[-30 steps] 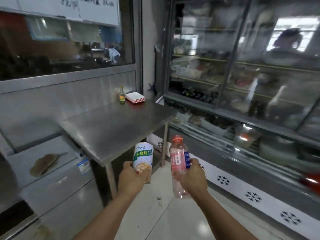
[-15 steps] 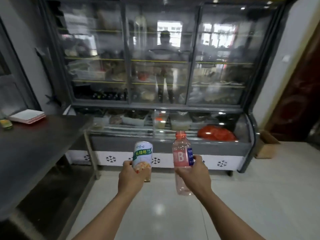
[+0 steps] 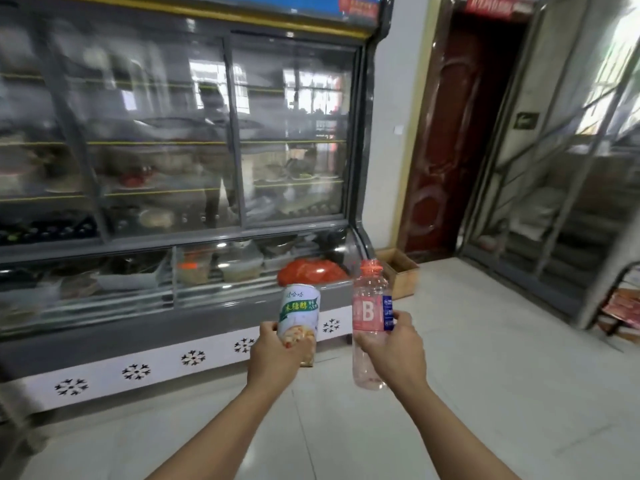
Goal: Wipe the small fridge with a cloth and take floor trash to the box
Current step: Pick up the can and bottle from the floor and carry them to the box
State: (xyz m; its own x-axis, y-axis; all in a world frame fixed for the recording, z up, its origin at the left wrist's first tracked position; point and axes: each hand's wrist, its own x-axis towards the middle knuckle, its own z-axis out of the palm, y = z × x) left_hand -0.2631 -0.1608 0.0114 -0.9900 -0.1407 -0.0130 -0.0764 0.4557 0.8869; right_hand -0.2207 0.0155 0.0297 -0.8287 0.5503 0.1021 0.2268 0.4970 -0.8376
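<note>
My left hand (image 3: 273, 358) grips a white can (image 3: 300, 313) with a green label, held upright at chest height. My right hand (image 3: 394, 351) grips a clear plastic bottle (image 3: 369, 323) with a pink label and an orange cap, also upright. Both are held out in front of me over the tiled floor. An open cardboard box (image 3: 401, 271) stands on the floor beyond them, against the right end of the display fridge. The small fridge and the cloth are out of view.
A large glass-fronted display fridge (image 3: 173, 168) fills the left and centre. A dark red door (image 3: 450, 133) lies behind the box. A metal stair frame (image 3: 554, 168) and a rack with red packets (image 3: 623, 306) stand on the right.
The view has swung right, from the steel table past the display fridge to its right end. The box and the red door have come closer. Both hands keep hold of the can and the bottle.
</note>
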